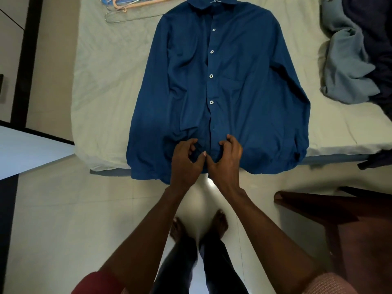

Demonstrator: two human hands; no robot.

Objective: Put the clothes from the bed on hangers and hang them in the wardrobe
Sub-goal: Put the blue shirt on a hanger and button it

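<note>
From the head view, we see the blue shirt (212, 81) lying flat, front up, on the bed (106, 92), its collar toward the far edge and its hem hanging over the near edge. A thin wire shows at the collar, so we judge a hanger may already sit inside, though we cannot tell for sure. Our left hand (184, 164) and right hand (226, 160) pinch the placket just above the hem, each grip clamped on the cloth, seemingly working the lowest button. Spare hangers (127, 9) lie near the far left corner. A pile of clothes (356, 60) waits at the right edge. We judge the task at an early stage: nothing hangs in the wardrobe as far as this view shows.
</note>
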